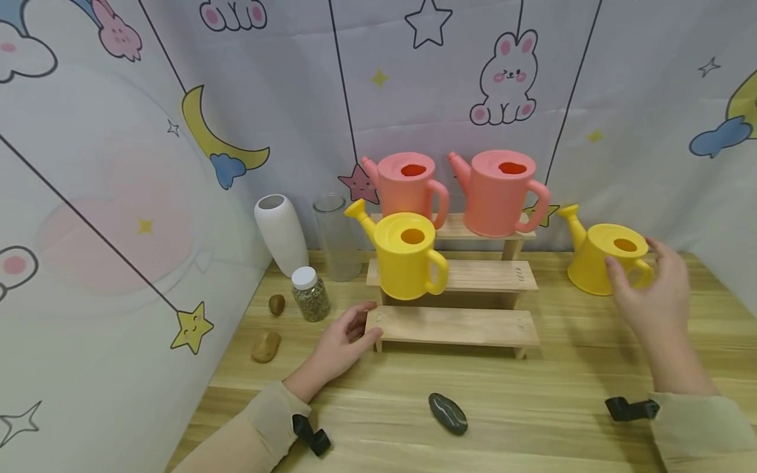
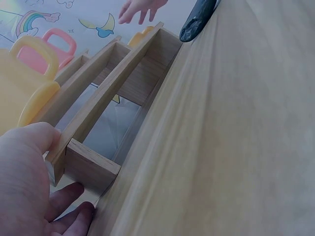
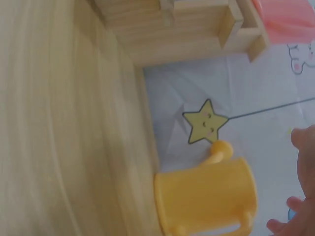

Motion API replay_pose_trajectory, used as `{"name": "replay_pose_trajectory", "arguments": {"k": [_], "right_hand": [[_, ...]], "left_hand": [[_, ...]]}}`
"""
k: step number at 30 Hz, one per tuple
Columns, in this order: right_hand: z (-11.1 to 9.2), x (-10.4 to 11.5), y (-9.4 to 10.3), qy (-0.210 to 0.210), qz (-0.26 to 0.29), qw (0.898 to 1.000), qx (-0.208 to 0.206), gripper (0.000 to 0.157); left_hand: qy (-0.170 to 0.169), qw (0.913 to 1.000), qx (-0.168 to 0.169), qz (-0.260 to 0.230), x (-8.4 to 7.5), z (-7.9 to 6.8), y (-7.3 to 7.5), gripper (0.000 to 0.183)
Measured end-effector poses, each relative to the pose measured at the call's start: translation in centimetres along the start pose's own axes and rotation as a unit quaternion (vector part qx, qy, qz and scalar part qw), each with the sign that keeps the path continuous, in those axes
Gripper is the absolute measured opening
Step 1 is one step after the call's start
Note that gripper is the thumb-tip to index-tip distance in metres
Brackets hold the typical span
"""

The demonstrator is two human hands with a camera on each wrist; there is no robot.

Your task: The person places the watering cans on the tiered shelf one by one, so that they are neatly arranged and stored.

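Observation:
My left hand [image 1: 349, 338] grips the left end of a three-tier wooden stand [image 1: 455, 326], thumb over the lowest step and fingers by its leg [image 2: 91, 167]. My right hand [image 1: 653, 289] is spread above and beside a yellow watering can [image 1: 597, 263] on the table right of the stand. Fingers [image 3: 295, 204] show a gap from that can in the right wrist view. Another yellow watering can [image 1: 405, 263] stands on the middle step, spout to the left. Two pink watering cans, one on the left [image 1: 405, 190] and one on the right [image 1: 497, 197], stand on the top step.
Left of the stand are a white vase [image 1: 282, 236], a clear glass cylinder [image 1: 337, 243] and a white-lidded jar [image 1: 311, 295]. A brown stone [image 1: 276, 304] and a tan stone [image 1: 266, 346] lie nearby. A dark striped stone [image 1: 448, 414] lies in front. Printed curtains stand behind.

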State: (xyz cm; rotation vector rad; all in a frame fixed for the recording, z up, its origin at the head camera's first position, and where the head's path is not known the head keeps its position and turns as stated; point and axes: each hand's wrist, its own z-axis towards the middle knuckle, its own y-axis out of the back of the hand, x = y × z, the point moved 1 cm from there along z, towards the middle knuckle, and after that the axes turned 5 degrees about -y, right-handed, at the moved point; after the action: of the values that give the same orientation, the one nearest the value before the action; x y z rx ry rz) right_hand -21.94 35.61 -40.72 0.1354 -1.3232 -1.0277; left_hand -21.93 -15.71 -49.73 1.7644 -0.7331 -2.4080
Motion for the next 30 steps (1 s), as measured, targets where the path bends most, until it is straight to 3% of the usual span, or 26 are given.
{"name": "replay_pose_trajectory", "arguments": {"k": [16,30], "right_hand": [[1.1,-4.8,-0.4,-0.119,0.039,0.990,0.063,0.087],[1.5,-7.0,-1.2,-0.088,-0.009,0.996,0.014,0.061]], "left_hand": [[-0.014,0.9999,0.005,-0.007,-0.2,0.0,0.1,0.051],[-0.005,0.9999,0.009,-0.004,-0.3,0.0,0.1,0.052]]}}
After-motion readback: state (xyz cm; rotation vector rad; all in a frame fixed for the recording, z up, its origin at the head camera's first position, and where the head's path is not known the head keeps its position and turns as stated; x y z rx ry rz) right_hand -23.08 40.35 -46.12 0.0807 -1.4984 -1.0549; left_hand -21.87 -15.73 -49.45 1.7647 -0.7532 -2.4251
